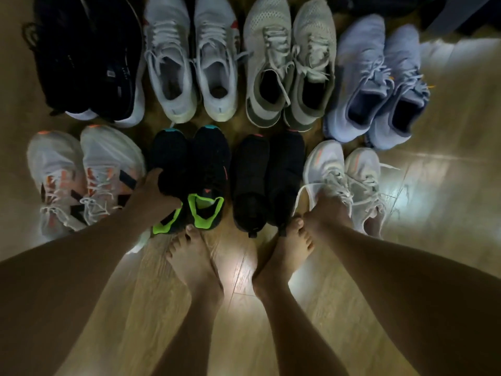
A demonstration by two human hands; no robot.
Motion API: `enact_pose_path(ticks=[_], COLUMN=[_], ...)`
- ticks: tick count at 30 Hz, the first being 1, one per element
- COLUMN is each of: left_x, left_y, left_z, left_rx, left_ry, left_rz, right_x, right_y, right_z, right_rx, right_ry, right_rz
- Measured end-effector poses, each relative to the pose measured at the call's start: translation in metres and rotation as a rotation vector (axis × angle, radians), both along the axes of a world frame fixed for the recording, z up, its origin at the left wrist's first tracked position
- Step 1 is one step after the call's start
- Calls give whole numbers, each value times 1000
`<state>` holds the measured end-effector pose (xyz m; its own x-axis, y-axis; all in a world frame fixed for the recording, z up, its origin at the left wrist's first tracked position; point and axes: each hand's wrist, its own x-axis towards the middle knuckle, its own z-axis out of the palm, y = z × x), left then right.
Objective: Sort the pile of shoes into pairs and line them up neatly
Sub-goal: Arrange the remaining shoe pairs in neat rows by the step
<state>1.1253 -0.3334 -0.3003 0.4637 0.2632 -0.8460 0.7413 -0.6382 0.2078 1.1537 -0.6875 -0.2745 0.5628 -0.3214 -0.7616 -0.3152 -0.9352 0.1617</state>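
**Shoes (252,169) paired off, final straightening in hand**

Shoes stand on the wooden floor (433,185) in two rows of four pairs, toes pointing to the far side. The far row, left to right, holds a dark pair (89,63), a white pair (189,58), a beige pair (290,61) and a blue pair (379,82). The near row starts with a white-and-orange pair (84,180).

Next to it, the left hand (154,191) is clamped over the top of the green-heeled shoe (168,158), thumb on its left side; its mate touches it on the right. A plain black pair (268,180) follows. At the right end, the right hand (325,210) appears to hold the pale shoe (322,164), fingers curled down at its mouth, though they are partly hidden.

Judging by the layout, the matching is finished and only the lining-up remains. The next move likely calls for short slides that bring both held shoes' heels level with the black pair between them, without bumping the neighbours. The blue pair sits angled and closer to the near side than the rest of its row, so it may need squaring too. Bare feet (189,256) stand just near of the heels.
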Motion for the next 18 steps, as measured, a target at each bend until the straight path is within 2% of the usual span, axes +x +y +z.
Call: enact_pose_path(ticks=[1,3,5,9,13,15,18], left_x=[-2,-9,-6,-10,-8,-8,-2], left_y=[-8,-7,-1,-2,2,1,-8], left_z=[-4,-5,0,1,-2,-1,9], left_rx=[-11,-23,8,11,5,4,88], left_ry=[-23,-25,-34,-38,-32,-17,-74], left_rz=[12,-104,-155,-217,-284,-327,-359], right_x=[2,3,1,-3,-7,-5,10], right_y=[-6,-17,-29,-45,-58,-62,-65], right_z=[1,2,-1,-1,4,7,12], right_rx=[-22,-60,-43,-4,-43,-1,140], right_ry=[-10,53,48,-10,125,138,-16], right_rz=[50,234,330,374,504,472,412])
